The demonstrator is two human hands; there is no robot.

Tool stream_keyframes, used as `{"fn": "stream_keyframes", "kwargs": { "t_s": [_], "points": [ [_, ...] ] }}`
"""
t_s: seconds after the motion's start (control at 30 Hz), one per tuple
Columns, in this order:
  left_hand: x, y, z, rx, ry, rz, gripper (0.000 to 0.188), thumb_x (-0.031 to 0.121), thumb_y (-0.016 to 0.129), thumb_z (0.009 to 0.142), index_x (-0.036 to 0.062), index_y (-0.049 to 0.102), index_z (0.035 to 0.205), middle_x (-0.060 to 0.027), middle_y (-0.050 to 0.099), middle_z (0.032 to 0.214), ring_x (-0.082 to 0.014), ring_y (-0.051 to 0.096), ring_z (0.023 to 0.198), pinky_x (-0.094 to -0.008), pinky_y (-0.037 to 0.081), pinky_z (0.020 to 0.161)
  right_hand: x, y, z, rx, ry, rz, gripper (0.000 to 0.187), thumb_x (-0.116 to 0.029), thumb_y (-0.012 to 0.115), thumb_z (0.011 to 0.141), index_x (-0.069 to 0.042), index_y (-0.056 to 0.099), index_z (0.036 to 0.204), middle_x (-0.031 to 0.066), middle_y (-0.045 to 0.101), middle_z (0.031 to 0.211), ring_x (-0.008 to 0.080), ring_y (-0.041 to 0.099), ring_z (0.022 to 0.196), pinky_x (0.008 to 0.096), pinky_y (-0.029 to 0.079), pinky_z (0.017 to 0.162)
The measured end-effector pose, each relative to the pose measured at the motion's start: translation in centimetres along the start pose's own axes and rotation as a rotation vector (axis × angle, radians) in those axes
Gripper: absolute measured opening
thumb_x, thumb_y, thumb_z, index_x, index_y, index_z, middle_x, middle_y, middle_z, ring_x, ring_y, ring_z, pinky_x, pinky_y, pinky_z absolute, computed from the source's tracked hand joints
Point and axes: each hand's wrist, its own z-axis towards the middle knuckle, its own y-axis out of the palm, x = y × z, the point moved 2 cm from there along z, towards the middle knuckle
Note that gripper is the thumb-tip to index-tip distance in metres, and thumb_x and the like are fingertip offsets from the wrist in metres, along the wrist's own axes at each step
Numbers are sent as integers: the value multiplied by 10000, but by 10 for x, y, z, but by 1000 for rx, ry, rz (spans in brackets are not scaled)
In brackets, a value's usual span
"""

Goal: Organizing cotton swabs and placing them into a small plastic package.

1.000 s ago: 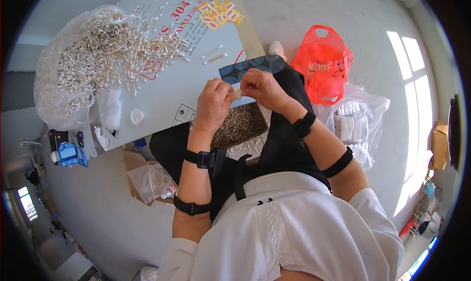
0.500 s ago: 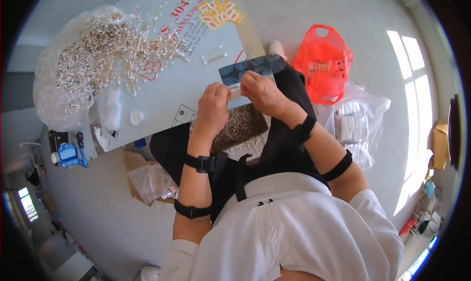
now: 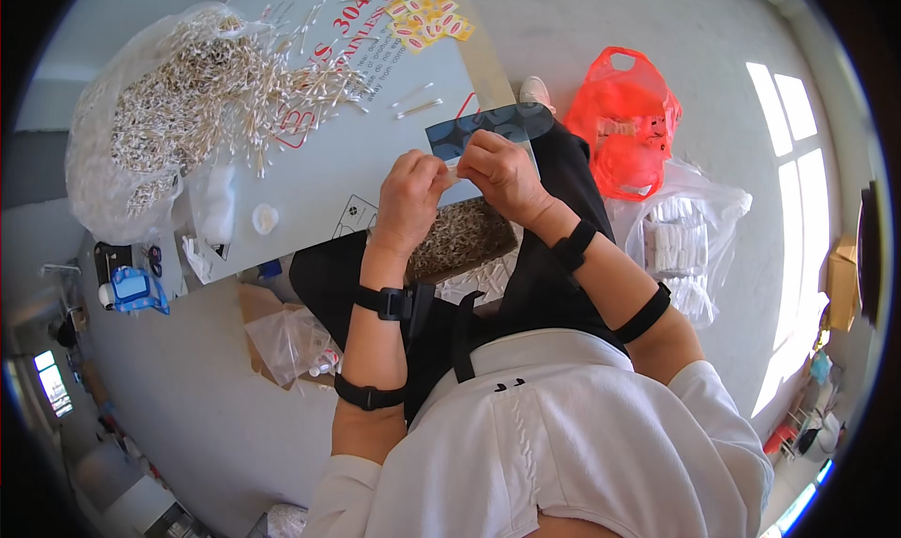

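Note:
In front of my lap, my left hand and my right hand meet at the table's near edge, fingers pinched. Between their fingertips is a small whitish piece, mostly covered, so its kind is unclear. Just beyond the hands lies a dark bluish sheet with round patterns. Below them, an open box packed with cotton swabs rests at my lap. A large clear bag spills a heap of cotton swabs over the table's left part. A few loose swabs lie nearer the sheet.
Small yellow cards are scattered at the table's far edge. Scissors and a blue pouch sit at its left end, near a white round piece. On the floor stand a red bag, bagged white packs and a cardboard box.
My hands have drawn slightly closer together, and less of the whitish piece shows between them. The whole view has shifted a little; the objects on the table lie as before.

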Motion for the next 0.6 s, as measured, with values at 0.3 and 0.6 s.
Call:
{"fn": "stream_keyframes", "kwargs": {
  "t_s": [0.3,0.6],
  "points": [
    [-5,5,7,20,82,125,156,-62,621,787,-7,488,847,-153,564,843,-371,576,801,-437,471,693,3,3,9,-114,5,-167,124,-60,653,790,-47,534,822,128,538,851,337,578,848,421,483,735],
    [-4,-14,9,46,91,96,151,-67,593,769,3,499,865,-143,545,821,-339,572,803,-438,501,704,8,2,13,-76,-32,-130,131,-39,639,803,-51,511,833,116,528,828,345,572,847,416,476,705]
  ]
}}
